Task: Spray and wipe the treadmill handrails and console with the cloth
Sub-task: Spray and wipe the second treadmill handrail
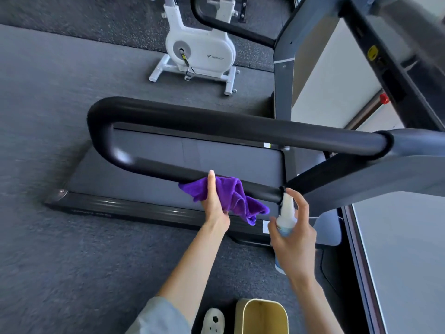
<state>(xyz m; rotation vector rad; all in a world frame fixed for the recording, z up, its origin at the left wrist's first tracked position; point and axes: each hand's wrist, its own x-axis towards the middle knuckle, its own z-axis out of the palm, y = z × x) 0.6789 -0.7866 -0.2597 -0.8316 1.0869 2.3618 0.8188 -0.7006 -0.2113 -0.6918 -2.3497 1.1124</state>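
Two hands are recorded in the head view. The left hand (215, 198) is held against the near bar of the handrail (216, 127), with one purple cloth (231, 196) gripped in it; the thumb is laid straight up over the cloth toward the bar, and the remaining fingers are hidden behind the fabric. The cloth is pressed to the underside and front of the bar, and a loose corner is seen hanging below it. The right hand (295, 239) is wrapped around one white spray bottle (286, 216), the forefinger being raised and curved over the nozzle head. The nozzle is held just beside the collar where the near bar joins the grey upright. Whether the nozzle is being pressed cannot be told.

One black handrail loop is counted, formed of two long bars joined by a rounded bend at the left. Beneath it one treadmill deck (168, 201) is seen on the grey floor, its belt lying between the two bars in this view. The console is not clearly identified; the upper right is blurred, and only one yellow label and one red item are made out there.

One white exercise bike (199, 51) is noted well apart, beyond the deck. At the lower edge, one yellow open-topped bin (262, 317) and one white slipper (213, 320) just beside it are recorded. One pale sleeve is seen on the left arm.
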